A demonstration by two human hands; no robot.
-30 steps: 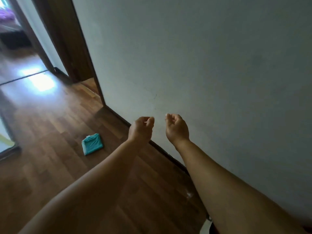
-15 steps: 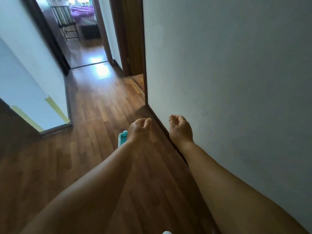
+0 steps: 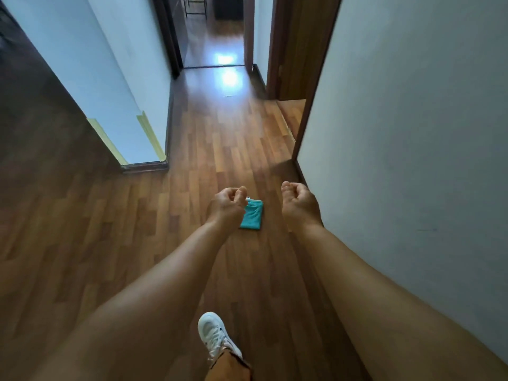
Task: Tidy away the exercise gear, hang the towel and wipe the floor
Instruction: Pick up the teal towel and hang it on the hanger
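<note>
Cloth (image 3: 252, 217) on floor (image 3: 192, 188), near wall (image 3: 412, 133)

We see a teal folded cloth (image 3: 252, 218) on our reddish-brown wood-plank floor (image 3: 228, 138), pale blue-white walls (image 3: 406, 111), dark brown door frames (image 3: 275, 45), and a white sneaker (image 3: 215, 335).

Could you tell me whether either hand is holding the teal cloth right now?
No, the teal cloth lies folded on the wooden floor, while the left hand and right hand hang above it, loosely curled and empty.
</note>
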